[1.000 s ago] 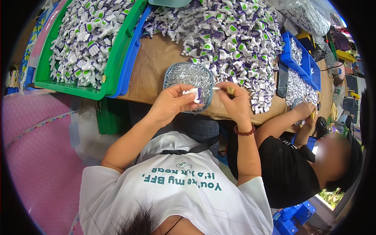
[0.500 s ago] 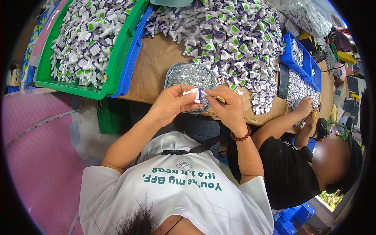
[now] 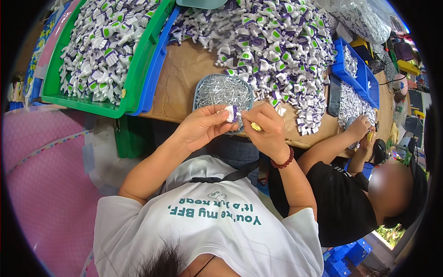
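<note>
Between thumb and fingers, my left hand [image 3: 203,127] pinches a small white and purple plastic toy part [image 3: 231,113]. My right hand [image 3: 266,127] is closed round a small yellow-handled tool [image 3: 256,126], and its fingertips come up to the right side of the part. Whether they also pinch a pin there is too small to tell. Just beyond both hands stands a grey-blue bowl [image 3: 195,96] full of silvery metal pins [image 3: 224,90]. A large heap of similar white, purple and green parts [image 3: 277,51] covers the table behind it.
At the left, a green tray [image 3: 125,92] full of such parts sits against a blue tray [image 3: 154,69]. A blue divided bin [image 3: 341,60] and a dark flat slab [image 3: 334,96] lie to the right. Close on that side, a co-worker in black [image 3: 327,203] handles small pieces.
My right hand has turned a little, so more of the yellow handle shows. The toy part has shifted and rotated slightly in my left fingers.
</note>
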Tool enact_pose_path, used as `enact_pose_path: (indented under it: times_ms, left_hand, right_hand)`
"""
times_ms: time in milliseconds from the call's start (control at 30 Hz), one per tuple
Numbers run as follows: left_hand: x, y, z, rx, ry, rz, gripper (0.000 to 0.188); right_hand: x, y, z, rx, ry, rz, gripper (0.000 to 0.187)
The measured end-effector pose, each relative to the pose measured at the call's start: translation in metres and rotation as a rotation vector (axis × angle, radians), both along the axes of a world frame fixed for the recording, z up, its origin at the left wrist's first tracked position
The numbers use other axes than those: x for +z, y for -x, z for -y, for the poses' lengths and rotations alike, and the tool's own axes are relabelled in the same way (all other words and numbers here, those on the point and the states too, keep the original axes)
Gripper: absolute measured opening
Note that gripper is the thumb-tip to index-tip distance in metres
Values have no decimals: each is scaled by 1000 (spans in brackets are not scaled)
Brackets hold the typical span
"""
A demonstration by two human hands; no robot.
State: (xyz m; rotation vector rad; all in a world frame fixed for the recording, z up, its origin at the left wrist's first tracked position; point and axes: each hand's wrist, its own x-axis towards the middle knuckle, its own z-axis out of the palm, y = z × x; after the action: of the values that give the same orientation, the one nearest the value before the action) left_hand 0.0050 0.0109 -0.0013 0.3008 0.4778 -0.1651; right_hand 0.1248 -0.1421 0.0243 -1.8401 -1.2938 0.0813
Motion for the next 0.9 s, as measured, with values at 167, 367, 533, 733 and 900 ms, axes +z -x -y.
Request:
enact_pose_path:
  times_ms: [167,367,533,733,900]
  left_hand:
    - [1,-1,-3,-7,-244,11,18]
    - [16,0,5,46,-561,157,28]
    - [0,2,12,131,-977,341,24]
    - [2,2,12,68,-728,194,16]
    - [1,1,7,30,-619,203,18]
  right_hand:
    - [3,-5,-3,54,51,33,22]
    - [8,3,-2,24,136,-119,21]
    - [13,6,-2,34,153,-173,23]
    - [11,10,-1,52,95,-44,29]
    - [5,15,0,20,84,7,30]
